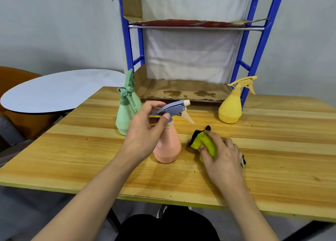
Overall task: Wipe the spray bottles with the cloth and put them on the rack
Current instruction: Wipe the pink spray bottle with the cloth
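Pink spray bottle (pixel 168 146) pinched at its sprayer by left hand (pixel 145 131); right hand (pixel 223 157) clutches yellow cloth (pixel 205 142).

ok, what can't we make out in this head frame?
- Pink bottle: its neck and the back of its sprayer are behind the left hand.
- Cloth: its near half is under the right hand.
- Green bottle: its lower right side is behind the left hand.
- Rack: its top is cut by the frame's upper edge.
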`<state>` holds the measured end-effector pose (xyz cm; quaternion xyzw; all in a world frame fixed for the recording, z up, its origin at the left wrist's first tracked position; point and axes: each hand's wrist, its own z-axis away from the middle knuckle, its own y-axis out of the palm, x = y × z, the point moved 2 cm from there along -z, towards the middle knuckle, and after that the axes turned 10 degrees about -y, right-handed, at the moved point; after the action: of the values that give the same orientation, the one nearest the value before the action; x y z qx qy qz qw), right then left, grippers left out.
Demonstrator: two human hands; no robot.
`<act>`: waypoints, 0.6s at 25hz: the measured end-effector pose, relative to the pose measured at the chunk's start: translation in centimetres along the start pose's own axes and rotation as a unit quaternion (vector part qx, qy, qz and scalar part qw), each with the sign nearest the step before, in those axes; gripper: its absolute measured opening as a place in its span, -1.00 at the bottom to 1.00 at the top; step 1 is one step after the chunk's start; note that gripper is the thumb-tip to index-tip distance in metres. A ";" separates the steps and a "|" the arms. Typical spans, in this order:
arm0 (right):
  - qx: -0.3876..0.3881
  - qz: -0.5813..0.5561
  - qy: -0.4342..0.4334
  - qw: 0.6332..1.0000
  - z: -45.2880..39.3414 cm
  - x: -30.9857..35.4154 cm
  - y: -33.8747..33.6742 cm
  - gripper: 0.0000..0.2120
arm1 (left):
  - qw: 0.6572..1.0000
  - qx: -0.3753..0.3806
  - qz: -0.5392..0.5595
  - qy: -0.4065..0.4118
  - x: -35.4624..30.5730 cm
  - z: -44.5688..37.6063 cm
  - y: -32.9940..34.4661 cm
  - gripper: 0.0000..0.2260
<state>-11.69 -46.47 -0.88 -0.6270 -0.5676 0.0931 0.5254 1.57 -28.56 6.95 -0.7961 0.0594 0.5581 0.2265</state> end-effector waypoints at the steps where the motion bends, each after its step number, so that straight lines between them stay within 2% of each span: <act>1: -0.021 -0.062 0.016 0.998 0.0 -0.1 -0.3 -0.53 | 1.000 0.000 0.008 -0.011 0.3 0.3 0.1 -0.73; 3: -0.065 -0.153 0.029 0.986 0.1 -0.2 -0.7 -0.55 | 1.000 -0.002 0.005 -0.027 1.0 0.7 0.3 -0.64; 6: -0.100 -0.212 0.037 0.972 0.1 -0.3 -1.1 -0.56 | 0.998 -0.013 0.017 -0.050 1.3 1.0 0.6 -0.55; 9: -0.153 -0.295 0.059 0.941 -0.2 -0.1 -2.2 -0.64 | 0.998 -0.026 0.028 -0.043 1.6 1.0 0.5 -0.67; 12: -0.204 -0.457 0.082 0.862 -0.9 1.4 -2.9 -0.73 | 0.998 -0.019 0.042 -0.030 2.0 1.4 0.5 -0.75; 15: -0.233 -0.582 0.032 0.778 -2.4 4.0 -3.2 -0.72 | 0.998 -0.008 0.056 -0.012 2.6 1.5 0.7 -0.76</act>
<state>-10.60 -45.21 4.53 -0.2828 -0.8118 -0.3859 0.3347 1.01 -28.14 3.99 -0.7864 0.0970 0.5799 0.1892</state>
